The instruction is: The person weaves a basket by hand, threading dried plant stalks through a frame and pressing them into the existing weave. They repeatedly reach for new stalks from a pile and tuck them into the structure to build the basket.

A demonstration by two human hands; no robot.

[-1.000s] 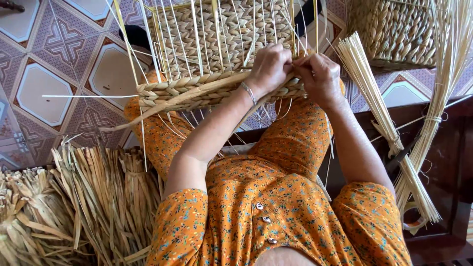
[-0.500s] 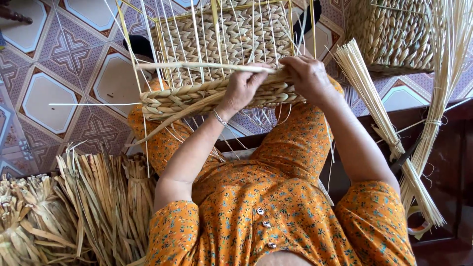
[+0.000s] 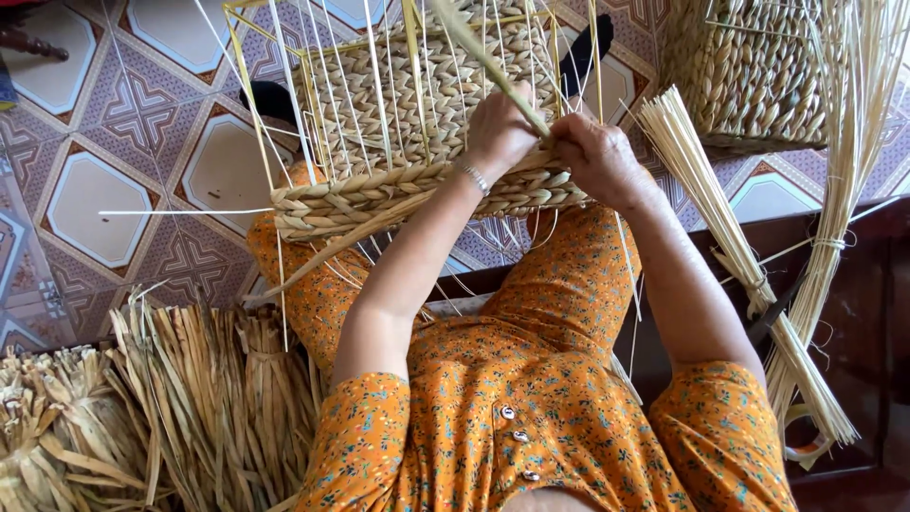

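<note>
A half-woven straw basket (image 3: 360, 201) rests on my lap, with thin upright stakes (image 3: 379, 85) rising from its braided rim. My left hand (image 3: 495, 133) and my right hand (image 3: 599, 159) meet at the rim's right part. Both pinch a flat green-yellow straw strand (image 3: 474, 47) that runs up and away to the left from my fingers. A bracelet sits on my left wrist. My fingertips are hidden against the weave.
Bundles of dried straw (image 3: 190, 408) lie at the lower left. A tied bundle of thin pale stakes (image 3: 730, 246) leans at the right beside a dark wooden bench (image 3: 853, 322). A finished woven basket (image 3: 749, 76) stands at the top right. Patterned tiles (image 3: 104, 152) cover the floor.
My left hand has moved right along the rim to join the right hand. The strand is now pulled up and taut between them. The basket has shifted slightly.
</note>
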